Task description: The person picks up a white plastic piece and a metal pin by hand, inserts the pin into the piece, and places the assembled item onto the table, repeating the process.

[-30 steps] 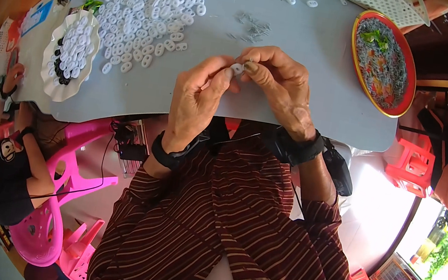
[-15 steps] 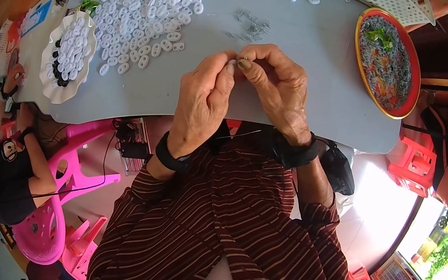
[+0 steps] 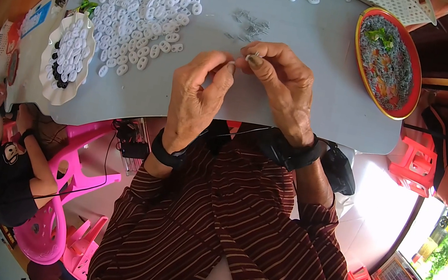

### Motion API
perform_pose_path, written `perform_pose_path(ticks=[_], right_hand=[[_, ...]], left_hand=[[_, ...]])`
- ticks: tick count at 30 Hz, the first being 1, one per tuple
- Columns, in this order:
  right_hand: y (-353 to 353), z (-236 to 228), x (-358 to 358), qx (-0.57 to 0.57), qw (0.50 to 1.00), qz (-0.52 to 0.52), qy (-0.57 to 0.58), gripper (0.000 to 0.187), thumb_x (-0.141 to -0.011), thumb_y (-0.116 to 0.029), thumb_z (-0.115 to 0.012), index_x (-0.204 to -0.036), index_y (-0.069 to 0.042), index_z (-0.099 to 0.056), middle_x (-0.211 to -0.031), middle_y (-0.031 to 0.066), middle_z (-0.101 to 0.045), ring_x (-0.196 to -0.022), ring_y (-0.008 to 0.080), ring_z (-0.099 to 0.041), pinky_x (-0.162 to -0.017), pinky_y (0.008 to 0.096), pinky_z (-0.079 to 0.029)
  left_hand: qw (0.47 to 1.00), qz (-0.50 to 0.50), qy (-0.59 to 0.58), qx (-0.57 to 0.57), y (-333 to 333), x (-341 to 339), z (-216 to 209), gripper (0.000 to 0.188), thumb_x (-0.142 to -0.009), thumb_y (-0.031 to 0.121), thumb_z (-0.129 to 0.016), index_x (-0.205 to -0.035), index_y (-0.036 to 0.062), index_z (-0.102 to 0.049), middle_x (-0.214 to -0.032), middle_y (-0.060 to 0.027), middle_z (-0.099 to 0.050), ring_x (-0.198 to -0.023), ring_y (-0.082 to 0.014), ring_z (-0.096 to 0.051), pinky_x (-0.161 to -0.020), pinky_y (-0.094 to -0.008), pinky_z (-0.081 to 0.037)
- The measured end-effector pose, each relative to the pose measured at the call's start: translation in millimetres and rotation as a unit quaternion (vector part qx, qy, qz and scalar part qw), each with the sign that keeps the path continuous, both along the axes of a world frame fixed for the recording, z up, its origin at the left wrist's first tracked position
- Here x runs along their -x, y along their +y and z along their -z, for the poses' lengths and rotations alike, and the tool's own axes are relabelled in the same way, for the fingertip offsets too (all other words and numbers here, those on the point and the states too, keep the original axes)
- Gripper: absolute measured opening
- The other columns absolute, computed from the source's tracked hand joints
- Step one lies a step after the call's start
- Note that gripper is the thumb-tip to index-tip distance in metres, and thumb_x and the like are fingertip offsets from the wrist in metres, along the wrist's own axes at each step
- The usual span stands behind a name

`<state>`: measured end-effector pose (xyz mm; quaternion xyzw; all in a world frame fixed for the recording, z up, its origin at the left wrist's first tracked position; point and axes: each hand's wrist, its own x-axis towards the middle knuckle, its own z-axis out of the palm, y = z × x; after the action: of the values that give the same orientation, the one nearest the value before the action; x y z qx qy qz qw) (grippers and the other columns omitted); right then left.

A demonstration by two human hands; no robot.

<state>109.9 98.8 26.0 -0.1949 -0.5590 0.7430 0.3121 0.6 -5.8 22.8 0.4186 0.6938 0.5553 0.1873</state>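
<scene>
Above the table's near edge, my left hand [image 3: 202, 87] is closed in a pinch, its fingertips slightly blurred, and I cannot make out what is between them. Just beside it, my right hand [image 3: 283, 91] pinches a small grey metal piece [image 3: 257, 54] between thumb and forefinger. The two hands are slightly apart. Beyond them lies a loose heap of thin grey metal pieces [image 3: 249, 25]. Many white oval plastic pieces [image 3: 136, 26] with holes spread over the table to the left and far side.
A scalloped white dish [image 3: 60, 95] holds white and black pieces at the left. A red, gold-rimmed tray [image 3: 413, 91] full of grey metal pieces stands right on the grey table [image 3: 332, 87]. A pink chair [image 3: 75, 175] and another person [image 3: 19, 178] are at lower left.
My hands have drawn apart at the fingertips, the left moving slightly left and the right slightly right. The small metal piece now shows in my right fingers. The other person's hand has moved down.
</scene>
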Motion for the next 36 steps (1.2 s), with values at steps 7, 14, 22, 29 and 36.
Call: perform_pose_path(ticks=[7, 14, 22, 29, 36], right_hand=[[1, -5, -4, -0.021, 0.998, -0.058, -0.017, 0.013, -0.09, -0.008, -0.06, -0.098, 0.002, -0.064, -0.086, 0.0058, -0.065, -0.082, 0.0113, -0.061, -0.077, 0.0245, -0.05], [-1, -6, -2, 0.021, 0.999, -0.008, -0.023, 0.013, -0.09, -0.008, -0.061, -0.098, 0.001, -0.064, -0.087, 0.0048, -0.064, -0.082, 0.0102, -0.06, -0.076, 0.0242, -0.05], [-2, 4, -1, -0.003, 0.999, -0.028, 0.027, 0.013, -0.089, -0.006, -0.061, -0.1, 0.0, -0.064, -0.089, 0.0046, -0.065, -0.079, 0.0104, -0.06, -0.075, 0.0246, -0.051], [-1, 0, -3, 0.009, 1.0, 0.01, -0.019, 0.015, -0.089, -0.006, -0.062, -0.102, 0.001, -0.064, -0.087, 0.0035, -0.064, -0.077, 0.0083, -0.059, -0.071, 0.0222, -0.05], [-5, 2, -2, -0.034, 0.999, -0.016, -0.031, 0.019, -0.086, -0.004, -0.064, -0.104, 0.0, -0.062, -0.084, 0.003, -0.063, -0.069, 0.0066, -0.055, -0.064, 0.0202, -0.048]], left_hand=[[0.978, -0.044, -0.197, -0.049, 4, -1, -8, 0.014, -0.089, 0.009, -0.055, -0.093, -0.0017, -0.063, -0.077, -0.0033, -0.061, -0.067, -0.0085, -0.053, -0.061, -0.0236, -0.043], [0.976, -0.02, -0.215, -0.027, -1, 2, -5, 0.015, -0.088, 0.011, -0.058, -0.092, -0.001, -0.065, -0.078, -0.0026, -0.062, -0.071, -0.008, -0.054, -0.065, -0.022, -0.042], [0.958, -0.026, -0.267, -0.107, 4, -5, -8, 0.016, -0.089, 0.013, -0.058, -0.091, -0.0015, -0.064, -0.076, -0.0028, -0.062, -0.071, -0.0078, -0.053, -0.065, -0.0219, -0.042], [0.972, -0.01, -0.234, -0.029, -1, 1, -4, 0.013, -0.087, 0.013, -0.061, -0.086, 0.0002, -0.063, -0.07, -0.0004, -0.058, -0.065, -0.0054, -0.049, -0.058, -0.0214, -0.037], [0.966, -0.041, -0.252, -0.036, 1, 4, -5, 0.014, -0.086, 0.016, -0.061, -0.081, 0.0027, -0.063, -0.064, 0.0016, -0.054, -0.06, -0.0032, -0.043, -0.054, -0.0208, -0.032]])
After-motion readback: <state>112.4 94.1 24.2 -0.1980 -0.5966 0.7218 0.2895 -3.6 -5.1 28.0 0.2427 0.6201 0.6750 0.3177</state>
